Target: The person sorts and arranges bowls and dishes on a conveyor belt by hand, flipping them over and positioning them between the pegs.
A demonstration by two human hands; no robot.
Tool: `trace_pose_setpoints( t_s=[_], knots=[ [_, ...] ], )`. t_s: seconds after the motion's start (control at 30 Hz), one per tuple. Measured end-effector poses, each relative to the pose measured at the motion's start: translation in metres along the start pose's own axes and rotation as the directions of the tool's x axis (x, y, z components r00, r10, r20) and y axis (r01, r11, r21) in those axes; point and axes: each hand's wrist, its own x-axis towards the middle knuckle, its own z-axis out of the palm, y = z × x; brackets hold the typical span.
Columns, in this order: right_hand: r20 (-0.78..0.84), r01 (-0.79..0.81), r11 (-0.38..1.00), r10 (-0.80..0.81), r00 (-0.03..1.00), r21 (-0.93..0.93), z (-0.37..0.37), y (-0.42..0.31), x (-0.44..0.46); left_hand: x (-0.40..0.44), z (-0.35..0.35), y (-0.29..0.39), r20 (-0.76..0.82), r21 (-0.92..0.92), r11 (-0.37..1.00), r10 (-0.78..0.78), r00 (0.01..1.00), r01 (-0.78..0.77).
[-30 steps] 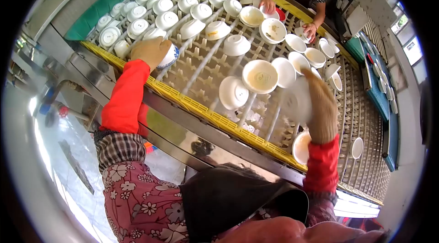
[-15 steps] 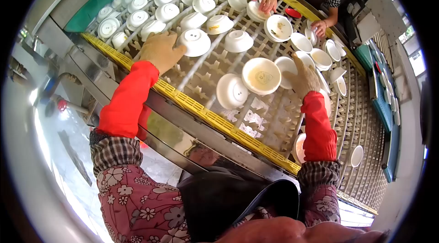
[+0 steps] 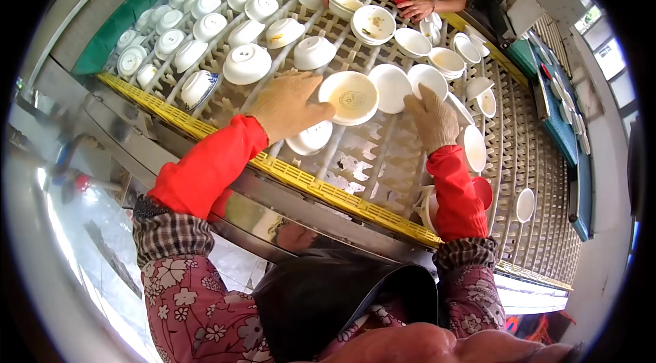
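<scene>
My left hand (image 3: 290,107), in a tan glove, reaches over the slatted rack (image 3: 369,202) with its fingers apart; its fingertips are at the left rim of an upright stained bowl (image 3: 349,98). An upside-down bowl (image 3: 309,137) lies partly under that hand. My gloved right hand (image 3: 432,119) has its fingers spread between a white bowl (image 3: 391,88) and another upright bowl (image 3: 428,81), touching or close to their rims. Upside down to the left sit a white bowl (image 3: 247,64) and a blue-patterned bowl (image 3: 199,89).
A person's hands (image 3: 416,9) work at the far side, one at a bowl (image 3: 344,5). Rows of upside-down bowls (image 3: 210,26) fill the far left. A yellow rail (image 3: 342,200) edges the near side. A red bowl (image 3: 482,192) lies beside my right sleeve.
My left hand has left the upside-down white bowl and moved right to the stained bowl. The bowls have shifted left in view. The other person's hands have also moved left.
</scene>
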Motion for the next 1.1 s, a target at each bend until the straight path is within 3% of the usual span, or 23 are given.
trace_pose_setpoints(
  t_s=[0.07, 0.1, 0.13, 0.2, 0.23, 0.27, 0.3, 0.33, 0.37, 0.47, 0.5, 0.57, 0.6, 0.63, 0.7, 0.77, 0.83, 0.87, 0.93, 0.97, 1.0, 1.07, 1.1],
  knots=[
    [-0.122, 0.133, 0.99, -0.137, 0.983, -0.04, -0.014, -0.018, 0.01, 0.025, 0.009, 0.007, 0.052, -0.131, 0.982, -0.127, 0.991, 0.133],
    [-0.255, 0.317, 0.93, -0.357, 0.898, -0.186, -0.011, -0.011, 0.022, 0.038, 0.02, 0.007, 0.044, -0.227, 0.961, -0.154, 0.987, 0.16],
    [-0.266, 0.338, 0.894, -0.416, 0.87, -0.295, -0.007, -0.005, 0.032, 0.05, 0.032, 0.006, 0.035, -0.322, 0.929, -0.182, 0.983, 0.184],
    [-0.262, 0.361, 0.783, -0.538, 0.801, -0.506, -0.001, 0.009, 0.048, 0.067, 0.039, 0.017, 0.111, -0.364, 0.925, -0.076, 0.991, 0.112],
    [-0.086, 0.293, 0.924, -0.322, 0.943, -0.248, 0.003, 0.025, 0.048, 0.067, 0.04, 0.025, 0.15, -0.43, 0.897, -0.04, 0.988, 0.102],
    [-0.023, 0.274, 0.911, -0.295, 0.955, -0.309, 0.006, 0.039, 0.051, 0.063, 0.039, 0.037, 0.188, -0.494, 0.864, -0.002, 0.982, 0.097],
    [0.039, 0.259, 0.893, -0.264, 0.964, -0.368, 0.008, 0.047, 0.054, 0.059, 0.04, 0.052, 0.216, -0.326, 0.942, 0.0, 0.976, 0.072],
    [0.101, 0.245, 0.872, -0.223, 0.969, -0.424, 0.012, 0.055, 0.054, 0.062, 0.056, 0.05, 0.264, -0.292, 0.948, 0.21, 0.941, -0.13],
    [0.104, 0.235, 0.888, -0.21, 0.972, -0.395, 0.016, 0.057, 0.049, 0.056, 0.069, 0.057, 0.246, -0.358, 0.919, 0.265, 0.932, -0.167],
    [0.063, -0.133, 0.984, 0.141, 0.988, -0.121, -0.007, 0.017, 0.022, 0.031, 0.078, 0.076, 0.163, -0.385, 0.878, 0.369, 0.915, -0.285],
    [0.093, -0.227, 0.955, 0.213, 0.973, 0.189, -0.007, 0.028, 0.021, 0.03, 0.076, 0.08, 0.136, -0.364, 0.873, 0.394, 0.909, -0.324],
    [-0.02, -0.06, 0.916, 0.074, 0.997, 0.397, -0.011, 0.044, 0.023, 0.04, 0.069, 0.077, -0.078, -0.151, 0.923, 0.347, 0.935, -0.355],
    [-0.114, 0.281, 0.954, -0.268, 0.957, 0.108, -0.02, 0.064, 0.031, 0.048, 0.066, 0.074, -0.183, -0.039, 0.937, 0.335, 0.924, -0.347],
    [-0.194, 0.533, 0.813, -0.576, 0.794, -0.235, -0.028, 0.085, 0.039, 0.056, 0.053, 0.075, -0.149, 0.021, 0.948, 0.319, 0.936, -0.319],
    [-0.277, 0.468, 0.851, -0.522, 0.807, -0.238, -0.053, 0.049, 0.044, 0.073, 0.058, 0.069, -0.329, 0.289, 0.904, 0.402, 0.855, -0.314],
    [-0.348, 0.443, 0.884, -0.466, 0.813, -0.148, -0.066, 0.01, 0.052, 0.088, 0.077, 0.067, -0.34, 0.466, 0.845, 0.445, 0.828, -0.262],
    [-0.442, 0.445, 0.893, -0.428, 0.788, -0.07, -0.054, -0.017, 0.071, 0.109, 0.114, 0.053, -0.248, 0.464, 0.836, 0.439, 0.863, -0.292],
    [-0.378, 0.433, 0.898, -0.427, 0.822, -0.072, -0.05, -0.033, 0.074, 0.116, 0.13, 0.048, -0.201, 0.463, 0.831, 0.437, 0.877, -0.308],
    [-0.002, 0.384, 0.921, -0.385, 0.923, -0.057, -0.032, -0.021, 0.088, 0.119, 0.136, 0.05, -0.161, 0.477, 0.848, 0.343, 0.925, -0.231],
    [-0.165, 0.547, 0.828, -0.561, 0.811, -0.125, -0.01, 0.013, 0.088, 0.119, 0.134, 0.051, -0.106, 0.476, 0.852, 0.3, 0.948, -0.216],
    [-0.254, 0.403, 0.905, -0.362, 0.897, 0.135, -0.004, 0.015, 0.081, 0.117, 0.131, 0.053, -0.053, 0.474, 0.859, 0.249, 0.967, -0.195],
    [-0.236, 0.085, 0.771, 0.087, 0.968, 0.632, 0.001, 0.018, 0.05, 0.111, 0.093, 0.069, 0.041, 0.363, 0.931, 0.029, 0.999, -0.042],
    [-0.168, 0.002, 0.928, 0.066, 0.984, 0.373, -0.013, 0.014, 0.04, 0.107, 0.08, 0.074, 0.109, 0.315, 0.949, -0.067, 0.992, 0.029]
  ],
)
